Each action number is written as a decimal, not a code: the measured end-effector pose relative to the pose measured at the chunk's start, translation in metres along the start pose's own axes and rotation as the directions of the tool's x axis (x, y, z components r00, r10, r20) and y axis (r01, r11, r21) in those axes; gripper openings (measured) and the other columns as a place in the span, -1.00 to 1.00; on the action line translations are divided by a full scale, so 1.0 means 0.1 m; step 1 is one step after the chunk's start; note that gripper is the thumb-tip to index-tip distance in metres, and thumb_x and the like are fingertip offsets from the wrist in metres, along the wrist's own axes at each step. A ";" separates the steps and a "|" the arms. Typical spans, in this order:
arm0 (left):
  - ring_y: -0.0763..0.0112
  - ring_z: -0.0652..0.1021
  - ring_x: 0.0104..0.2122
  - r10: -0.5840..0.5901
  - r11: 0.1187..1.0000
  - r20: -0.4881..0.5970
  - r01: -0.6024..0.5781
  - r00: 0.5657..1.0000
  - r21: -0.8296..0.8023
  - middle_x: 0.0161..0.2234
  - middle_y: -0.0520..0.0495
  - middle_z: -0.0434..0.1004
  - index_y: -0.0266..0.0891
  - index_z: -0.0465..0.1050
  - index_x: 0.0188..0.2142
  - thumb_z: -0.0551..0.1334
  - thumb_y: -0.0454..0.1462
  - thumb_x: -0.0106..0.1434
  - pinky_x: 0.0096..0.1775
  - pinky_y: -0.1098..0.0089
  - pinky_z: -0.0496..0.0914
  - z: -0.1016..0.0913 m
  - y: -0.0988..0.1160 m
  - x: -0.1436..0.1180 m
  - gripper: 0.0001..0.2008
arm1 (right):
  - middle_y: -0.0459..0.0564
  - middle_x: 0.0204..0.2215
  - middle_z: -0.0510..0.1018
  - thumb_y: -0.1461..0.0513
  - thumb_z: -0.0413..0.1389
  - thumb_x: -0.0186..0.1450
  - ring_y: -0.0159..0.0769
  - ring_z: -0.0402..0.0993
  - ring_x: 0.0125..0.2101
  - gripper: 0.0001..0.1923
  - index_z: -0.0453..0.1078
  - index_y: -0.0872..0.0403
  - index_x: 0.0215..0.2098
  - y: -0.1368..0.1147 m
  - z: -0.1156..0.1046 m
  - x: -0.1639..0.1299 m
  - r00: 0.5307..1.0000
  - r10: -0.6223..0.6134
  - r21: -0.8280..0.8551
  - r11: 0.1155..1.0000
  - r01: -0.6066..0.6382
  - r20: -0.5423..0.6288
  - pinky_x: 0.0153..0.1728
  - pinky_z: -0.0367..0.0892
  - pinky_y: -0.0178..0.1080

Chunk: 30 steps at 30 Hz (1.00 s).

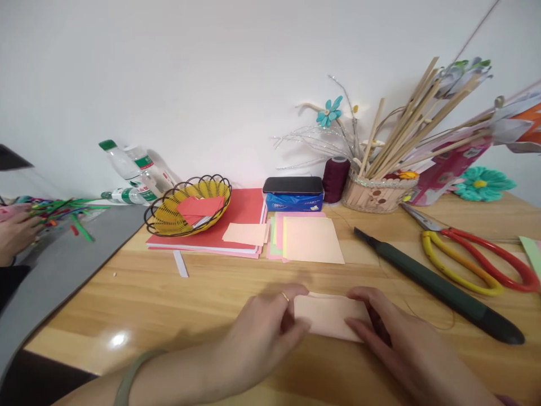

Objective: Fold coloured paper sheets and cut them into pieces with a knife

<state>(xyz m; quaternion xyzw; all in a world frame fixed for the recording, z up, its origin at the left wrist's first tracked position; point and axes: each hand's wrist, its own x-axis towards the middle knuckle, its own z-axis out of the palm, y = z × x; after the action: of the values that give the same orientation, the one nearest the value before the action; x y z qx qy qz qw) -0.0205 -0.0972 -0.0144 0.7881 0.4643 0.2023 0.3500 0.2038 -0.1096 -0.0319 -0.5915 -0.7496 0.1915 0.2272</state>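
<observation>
A small folded piece of peach paper (329, 317) is held just above the wooden table, near its front edge. My left hand (270, 327) pinches its left end, thumb in front and fingers behind. At the opposite end, my right hand (384, 321) grips it between thumb and index finger. Just beyond lies a stack of coloured paper sheets (313, 241) with a peach sheet on top. Left of that stack, peach paper pieces (245, 233) rest on red paper (247, 206). To the right is a dark green craft knife (443, 286).
Scissors (460, 254) with red and yellow handles lie at the right. Along the wall stand a yellow basket (167, 217), a blue tissue pack (293, 203), a maroon thread spool (336, 180) and a stick-filled holder (376, 195). Another person's hand (19, 234) is at far left, near pipe cleaners.
</observation>
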 end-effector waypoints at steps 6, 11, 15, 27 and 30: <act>0.53 0.37 -0.57 0.066 0.996 -0.013 -0.066 0.998 0.061 -0.57 0.06 0.38 -0.23 0.42 -0.37 0.06 -0.36 0.27 -0.47 0.53 0.23 -0.02 0.02 0.05 -0.82 | -0.09 -0.45 0.55 0.10 -0.07 0.28 -0.36 0.51 -0.49 -0.82 0.29 -0.02 -0.31 0.02 0.04 0.02 0.997 -0.039 0.039 0.998 0.041 -0.063 -0.50 0.38 -0.37; 0.51 0.41 -0.57 0.183 0.979 -0.063 -0.176 0.981 0.107 -0.57 0.03 0.43 -0.23 0.46 -0.39 0.04 -0.38 0.27 -0.49 0.54 0.24 0.02 -0.02 0.07 -0.77 | -0.11 -0.44 0.50 0.15 -0.07 0.31 -0.41 0.49 -0.44 -0.82 0.33 -0.04 -0.38 0.09 0.07 0.04 0.984 -0.169 0.004 0.985 0.170 -0.060 -0.43 0.38 -0.42; 0.51 0.39 -0.61 0.291 0.951 -0.142 -0.269 0.946 0.154 -0.58 0.01 0.42 -0.24 0.49 -0.33 0.04 -0.36 0.27 -0.56 0.54 0.22 0.05 -0.07 0.06 -0.76 | -0.10 -0.42 0.51 0.17 -0.06 0.30 -0.41 0.50 -0.41 -0.82 0.35 -0.04 -0.37 0.15 0.08 0.05 0.974 -0.215 -0.016 0.977 0.214 -0.074 -0.40 0.39 -0.43; 0.50 0.36 -0.68 0.398 0.885 -0.184 -0.323 0.899 0.336 -0.64 0.01 0.36 -0.28 0.50 -0.31 -0.01 -0.30 0.32 -0.64 0.52 0.19 0.05 -0.10 0.08 -0.70 | -0.04 -0.35 0.54 0.18 -0.10 0.32 -0.45 0.53 -0.41 -0.75 0.41 0.05 -0.26 0.19 0.13 0.02 0.920 -0.362 -0.258 0.913 0.316 -0.154 -0.39 0.39 -0.53; 0.49 0.37 -0.68 0.414 0.867 -0.178 -0.326 0.893 0.377 -0.64 0.01 0.37 -0.27 0.49 -0.32 -0.03 -0.31 0.33 -0.64 0.52 0.21 0.06 -0.10 0.07 -0.69 | -0.04 -0.36 0.54 0.16 -0.11 0.33 -0.46 0.53 -0.43 -0.72 0.42 0.05 -0.27 0.21 0.14 0.02 0.910 -0.380 -0.286 0.902 0.324 -0.168 -0.39 0.39 -0.53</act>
<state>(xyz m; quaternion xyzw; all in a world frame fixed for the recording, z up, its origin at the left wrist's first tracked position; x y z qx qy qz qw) -0.0188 -0.0899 -0.0257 0.8785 0.3716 0.2825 0.1019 0.2118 -0.1029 -0.0551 -0.4870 -0.8328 -0.0161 0.2628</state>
